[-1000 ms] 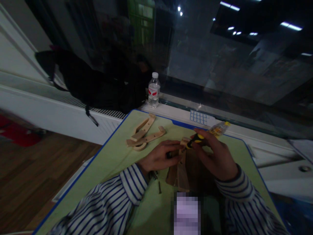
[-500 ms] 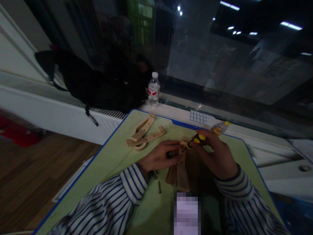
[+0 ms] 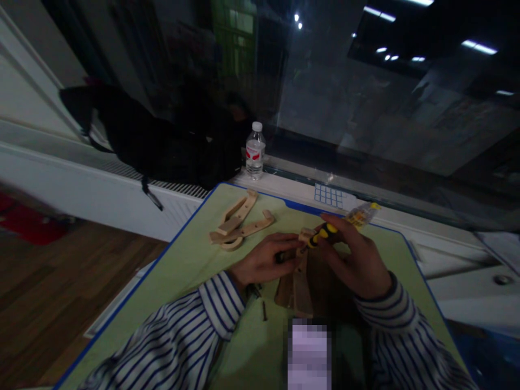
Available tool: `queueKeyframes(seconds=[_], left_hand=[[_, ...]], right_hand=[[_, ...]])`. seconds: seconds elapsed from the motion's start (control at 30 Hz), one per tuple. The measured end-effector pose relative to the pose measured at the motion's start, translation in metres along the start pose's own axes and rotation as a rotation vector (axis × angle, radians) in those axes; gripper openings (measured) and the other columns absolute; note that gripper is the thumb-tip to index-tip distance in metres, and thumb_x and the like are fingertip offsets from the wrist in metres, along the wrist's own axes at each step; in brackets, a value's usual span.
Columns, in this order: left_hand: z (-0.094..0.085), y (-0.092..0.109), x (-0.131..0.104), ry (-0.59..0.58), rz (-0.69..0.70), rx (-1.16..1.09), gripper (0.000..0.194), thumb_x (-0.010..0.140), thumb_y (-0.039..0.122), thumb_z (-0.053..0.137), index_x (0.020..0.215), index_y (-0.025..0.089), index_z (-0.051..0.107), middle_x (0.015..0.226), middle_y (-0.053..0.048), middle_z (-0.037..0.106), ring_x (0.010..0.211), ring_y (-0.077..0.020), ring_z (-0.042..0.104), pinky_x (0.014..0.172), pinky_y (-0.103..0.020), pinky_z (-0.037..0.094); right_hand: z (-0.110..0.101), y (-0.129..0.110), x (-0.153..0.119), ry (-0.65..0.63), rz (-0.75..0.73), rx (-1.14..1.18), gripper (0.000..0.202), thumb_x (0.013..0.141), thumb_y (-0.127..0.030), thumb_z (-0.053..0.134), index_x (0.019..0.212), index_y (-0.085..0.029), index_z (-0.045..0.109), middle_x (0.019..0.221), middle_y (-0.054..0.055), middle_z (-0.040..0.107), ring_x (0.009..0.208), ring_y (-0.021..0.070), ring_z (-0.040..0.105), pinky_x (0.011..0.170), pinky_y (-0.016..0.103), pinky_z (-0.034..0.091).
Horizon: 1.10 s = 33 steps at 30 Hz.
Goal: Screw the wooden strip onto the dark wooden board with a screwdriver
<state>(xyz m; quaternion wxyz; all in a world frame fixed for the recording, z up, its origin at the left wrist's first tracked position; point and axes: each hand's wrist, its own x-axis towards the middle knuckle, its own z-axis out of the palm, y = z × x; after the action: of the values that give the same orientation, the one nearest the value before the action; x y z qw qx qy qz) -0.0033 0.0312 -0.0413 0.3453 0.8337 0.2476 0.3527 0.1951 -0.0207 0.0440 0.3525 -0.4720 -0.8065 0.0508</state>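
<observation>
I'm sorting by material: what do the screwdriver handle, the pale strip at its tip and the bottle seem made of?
Screwdriver handle: perhaps plastic or rubber, judging by its black-and-yellow pattern; finish unclear. Pale strip: probably wood, matte, from its tan colour. Bottle: likely clear plastic, given its see-through walls.

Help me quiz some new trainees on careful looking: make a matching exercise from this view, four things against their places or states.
1. screwdriver
2. water bottle
3. loose screw
4. left hand

A. standing on the windowsill
B. touching a wooden piece
C. held in the right hand
D. lying on the pale green tabletop

Right pairs: 1-C, 2-A, 3-D, 4-B
</observation>
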Motion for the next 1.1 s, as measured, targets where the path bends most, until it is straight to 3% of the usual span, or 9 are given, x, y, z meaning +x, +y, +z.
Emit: queueKeyframes(seconds=[0.23, 0.37, 0.47, 0.53, 0.7, 0.83, 1.1], left_hand=[[-0.001, 0.003, 0.000, 0.042, -0.035, 0.052, 0.037, 0.083, 0.025, 0.061, 0.120, 0.022, 0.062, 0.130, -0.010, 0.058, 0.119, -0.0239, 0.054, 0.101, -0.042, 0.044], [-0.005, 0.002, 0.002, 0.267, -0.046, 0.138, 0.019, 0.083, 0.022, 0.057, 0.096, 0.018, 0.071, 0.110, -0.010, 0.066, 0.104, -0.0216, 0.061, 0.094, -0.039, 0.047], [-0.017, 0.008, 0.006, 0.401, -0.025, 0.124, 0.017, 0.084, 0.019, 0.052, 0.081, 0.014, 0.068, 0.090, -0.009, 0.066, 0.087, -0.0186, 0.062, 0.081, -0.033, 0.051], [-0.028, 0.019, 0.011, 0.300, -0.033, 0.096, 0.019, 0.087, 0.021, 0.051, 0.082, 0.014, 0.068, 0.087, -0.008, 0.067, 0.085, -0.0177, 0.062, 0.079, -0.031, 0.050], [-0.049, 0.053, 0.030, -0.030, -0.132, 0.095, 0.032, 0.086, 0.036, 0.057, 0.112, 0.020, 0.066, 0.108, -0.005, 0.070, 0.098, -0.0189, 0.063, 0.088, -0.030, 0.048], [-0.051, 0.063, 0.042, -0.071, -0.176, 0.145, 0.037, 0.081, 0.041, 0.062, 0.111, 0.020, 0.066, 0.108, -0.005, 0.070, 0.097, -0.0199, 0.064, 0.085, -0.029, 0.048], [-0.041, 0.056, 0.046, -0.093, -0.160, 0.162, 0.026, 0.079, 0.040, 0.065, 0.091, 0.017, 0.069, 0.085, -0.003, 0.070, 0.078, -0.0173, 0.062, 0.066, -0.023, 0.044]], right_hand=[[0.000, 0.002, 0.001, 0.011, -0.037, -0.017, 0.043, 0.088, -0.022, 0.055, 0.129, -0.025, 0.044, 0.105, 0.007, 0.069, 0.086, 0.0183, 0.069, 0.075, 0.033, 0.058], [-0.002, 0.001, 0.001, 0.000, -0.040, -0.007, 0.041, 0.087, -0.022, 0.054, 0.128, -0.025, 0.046, 0.099, 0.006, 0.068, 0.079, 0.0169, 0.069, 0.070, 0.031, 0.059], [-0.004, -0.002, 0.002, -0.014, -0.043, -0.013, 0.040, 0.088, -0.022, 0.053, 0.127, -0.023, 0.048, 0.098, 0.006, 0.068, 0.077, 0.0159, 0.068, 0.069, 0.030, 0.059], [-0.006, -0.003, 0.004, -0.019, -0.056, -0.024, 0.040, 0.088, -0.022, 0.053, 0.128, -0.022, 0.048, 0.100, 0.007, 0.068, 0.077, 0.0157, 0.068, 0.070, 0.030, 0.058], [-0.010, -0.005, 0.006, -0.026, -0.098, -0.036, 0.043, 0.090, -0.020, 0.049, 0.132, -0.019, 0.045, 0.110, 0.010, 0.068, 0.084, 0.0166, 0.068, 0.078, 0.033, 0.057], [-0.011, -0.004, 0.007, -0.038, -0.101, -0.052, 0.041, 0.090, -0.020, 0.049, 0.131, -0.015, 0.046, 0.114, 0.015, 0.067, 0.090, 0.0186, 0.069, 0.081, 0.036, 0.057], [-0.012, -0.008, 0.012, -0.081, -0.075, -0.091, 0.038, 0.090, -0.025, 0.049, 0.127, -0.014, 0.050, 0.104, 0.013, 0.071, 0.086, 0.0212, 0.070, 0.078, 0.040, 0.057]])
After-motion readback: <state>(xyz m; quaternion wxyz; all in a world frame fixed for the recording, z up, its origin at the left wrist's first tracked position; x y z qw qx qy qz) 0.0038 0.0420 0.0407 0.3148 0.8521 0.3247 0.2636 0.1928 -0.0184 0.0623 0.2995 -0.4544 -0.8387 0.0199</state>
